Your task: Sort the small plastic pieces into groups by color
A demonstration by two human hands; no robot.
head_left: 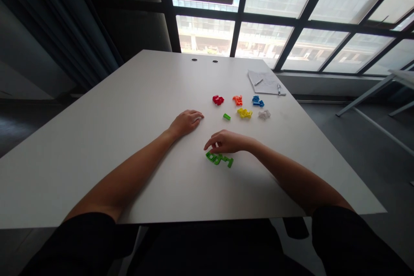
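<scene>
My left hand (186,122) rests on the white table with its fingers stretched out and nothing visible in it. My right hand (226,141) is just over several green plastic pieces (217,159), palm down, its fingers curved and apart. Its fingertips are close to the left end of the green pieces; whether they touch is hard to see. A small lone green piece (227,117) lies farther back. Behind and to the right of it are small piles of plastic pieces: red (218,100), orange (237,100), blue (258,101), yellow (245,113) and whitish clear (264,114).
On the white table (155,82), sheets of paper (267,81) with two pens lie at the back right. Two round cable holes sit near the far edge. Windows stand beyond the table, a dark curtain (64,21) hangs at left, and another table (403,75) stands at right.
</scene>
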